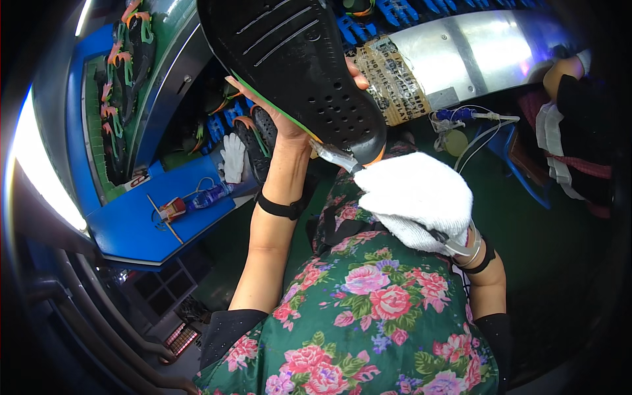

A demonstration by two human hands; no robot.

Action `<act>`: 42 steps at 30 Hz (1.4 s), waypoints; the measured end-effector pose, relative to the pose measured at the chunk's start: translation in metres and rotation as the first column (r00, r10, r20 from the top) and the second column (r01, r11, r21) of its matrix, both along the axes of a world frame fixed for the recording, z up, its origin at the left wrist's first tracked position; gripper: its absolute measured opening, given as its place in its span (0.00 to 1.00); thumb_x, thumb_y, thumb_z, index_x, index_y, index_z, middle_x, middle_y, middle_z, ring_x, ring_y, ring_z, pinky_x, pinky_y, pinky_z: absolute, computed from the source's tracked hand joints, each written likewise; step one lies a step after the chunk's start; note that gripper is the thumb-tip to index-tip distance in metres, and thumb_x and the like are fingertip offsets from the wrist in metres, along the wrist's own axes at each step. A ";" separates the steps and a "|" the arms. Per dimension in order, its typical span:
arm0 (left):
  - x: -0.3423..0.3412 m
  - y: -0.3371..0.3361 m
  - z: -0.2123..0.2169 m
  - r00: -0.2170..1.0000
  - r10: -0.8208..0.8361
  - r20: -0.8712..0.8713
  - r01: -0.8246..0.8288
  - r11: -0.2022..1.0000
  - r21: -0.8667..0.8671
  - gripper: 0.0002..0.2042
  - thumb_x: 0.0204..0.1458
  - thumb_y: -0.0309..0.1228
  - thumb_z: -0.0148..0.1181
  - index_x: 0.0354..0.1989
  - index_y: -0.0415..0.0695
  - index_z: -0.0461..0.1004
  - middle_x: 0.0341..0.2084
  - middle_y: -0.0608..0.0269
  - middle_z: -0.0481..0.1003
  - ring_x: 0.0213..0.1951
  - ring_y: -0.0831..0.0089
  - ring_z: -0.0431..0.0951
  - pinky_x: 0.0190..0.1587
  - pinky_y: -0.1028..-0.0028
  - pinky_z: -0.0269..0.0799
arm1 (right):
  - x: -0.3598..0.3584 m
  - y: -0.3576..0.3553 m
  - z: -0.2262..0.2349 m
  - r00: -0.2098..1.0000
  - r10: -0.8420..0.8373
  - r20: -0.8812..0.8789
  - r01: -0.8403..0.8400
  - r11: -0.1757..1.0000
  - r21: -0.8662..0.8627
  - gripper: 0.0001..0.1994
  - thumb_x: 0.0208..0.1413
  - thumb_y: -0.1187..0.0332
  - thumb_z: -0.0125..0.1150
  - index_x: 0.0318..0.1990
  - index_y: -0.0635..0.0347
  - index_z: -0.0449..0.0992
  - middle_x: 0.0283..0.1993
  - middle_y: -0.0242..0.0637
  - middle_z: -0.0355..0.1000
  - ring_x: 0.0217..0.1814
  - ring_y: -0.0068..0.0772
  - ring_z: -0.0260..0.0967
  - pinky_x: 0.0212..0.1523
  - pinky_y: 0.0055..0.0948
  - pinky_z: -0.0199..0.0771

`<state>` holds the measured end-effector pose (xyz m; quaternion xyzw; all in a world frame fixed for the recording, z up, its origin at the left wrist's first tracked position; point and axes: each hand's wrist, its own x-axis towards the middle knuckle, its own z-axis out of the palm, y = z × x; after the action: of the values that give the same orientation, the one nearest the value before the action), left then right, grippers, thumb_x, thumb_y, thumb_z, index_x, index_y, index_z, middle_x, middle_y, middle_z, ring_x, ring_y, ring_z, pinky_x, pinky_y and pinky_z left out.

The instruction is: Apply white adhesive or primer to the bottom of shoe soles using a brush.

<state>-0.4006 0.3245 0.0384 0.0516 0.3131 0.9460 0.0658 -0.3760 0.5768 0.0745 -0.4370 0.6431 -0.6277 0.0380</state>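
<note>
A large black shoe sole [296, 59] with rows of small holes, long slits and a green and orange edge is held up at the top middle. My left hand [286, 118] wraps round its sides, with fingertips showing at the right edge. Below the sole's lower end is my right hand [415, 201], in a white knitted glove. It is closed on a small flat brush [334, 157], whose pale tip meets the sole's lower left edge. The glove hides the fingers and most of the handle.
A blue ledge [158, 224] at left carries a white glove [232, 158], a blue bottle [209, 196] and a small red container [172, 209]. Shoe parts [118, 85] line a conveyor. A metal cover [471, 56] bears cardboard [395, 79]. A person's arm [566, 72] shows far right.
</note>
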 end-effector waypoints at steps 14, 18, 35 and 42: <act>-0.006 -0.004 -0.002 0.997 -0.007 -0.076 -0.008 0.982 -0.190 0.58 0.41 0.85 0.46 0.55 0.33 0.72 0.43 0.50 0.76 0.46 0.57 0.78 0.51 0.60 0.74 | -0.008 0.004 -0.002 0.985 -0.068 0.159 0.071 0.997 -0.014 0.13 0.45 0.80 0.73 0.41 0.61 0.86 0.43 0.42 0.84 0.41 0.41 0.82 0.44 0.34 0.82; -0.006 0.000 -0.001 0.991 -0.062 -0.121 0.039 0.982 -0.186 0.53 0.44 0.82 0.50 0.51 0.33 0.73 0.40 0.53 0.77 0.44 0.59 0.79 0.50 0.62 0.74 | -0.008 0.004 -0.015 0.898 0.098 0.429 -0.007 0.978 -0.210 0.11 0.48 0.78 0.72 0.41 0.61 0.86 0.42 0.43 0.84 0.39 0.40 0.82 0.42 0.33 0.82; -0.008 0.000 0.005 0.959 -0.275 0.067 0.270 0.960 0.075 0.61 0.42 0.86 0.33 0.67 0.39 0.65 0.49 0.41 0.78 0.45 0.47 0.83 0.48 0.50 0.82 | -0.011 0.000 -0.020 0.976 0.170 -0.138 -0.165 0.985 0.051 0.16 0.48 0.73 0.73 0.47 0.55 0.84 0.49 0.34 0.83 0.45 0.39 0.82 0.44 0.33 0.82; 0.004 -0.005 -0.003 0.893 -0.346 0.287 0.388 0.916 -0.102 0.57 0.48 0.82 0.34 0.71 0.40 0.61 0.50 0.39 0.78 0.42 0.44 0.85 0.43 0.50 0.86 | -0.013 0.000 -0.018 0.977 0.156 -0.148 -0.144 0.986 0.087 0.15 0.47 0.75 0.71 0.45 0.54 0.86 0.46 0.36 0.84 0.48 0.42 0.82 0.48 0.35 0.82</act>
<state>-0.3963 0.3194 0.0351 -0.0212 0.3593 0.8873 0.2884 -0.3887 0.5767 0.0567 -0.5299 0.6326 -0.5624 0.0518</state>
